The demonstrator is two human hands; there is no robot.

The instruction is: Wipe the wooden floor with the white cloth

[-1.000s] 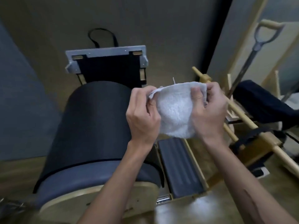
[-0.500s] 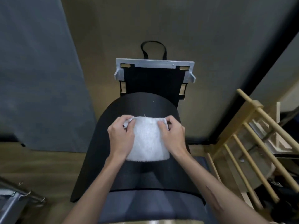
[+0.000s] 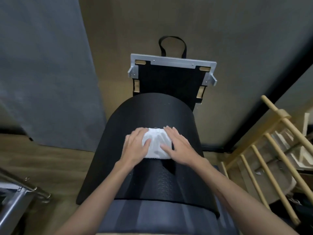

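Wooden floor [image 3: 42,168] shows in tan planks at the near left and beneath the equipment, with a grey panel [image 3: 42,65] standing at the far left and a wooden ladder frame [image 3: 264,160] at the right. At centre stands a black padded barrel [image 3: 152,116], its far end meeting a metal-edged frame [image 3: 172,62] with a black strap loop [image 3: 172,46].

White cloth [image 3: 156,146]: folded into a compact pad, lying on the crown of the barrel, not on the floor. I judge it a light, soft terry piece; it will crumple under pressure and is in no way fragile. On the textured black covering it should drag rather than slip. A loose thread or tag seems to show at its far edge, though the view is too small for me to be sure.

Left hand [image 3: 135,148]: flat, fingers spread, palm resting over the cloth's left edge; pressing, not pinching.

Right hand [image 3: 179,148]: likewise flat and spread, covering the right edge, thumb lying across the cloth's middle.

Handling note: I would gather the pad by its two side edges, thumbs on top and fingers curled beneath, so the folds stay together when lifted. Taken by one corner it would likely fall open. For the floor I would keep it folded under one flat palm, since the cloth has no stiffness of its own.
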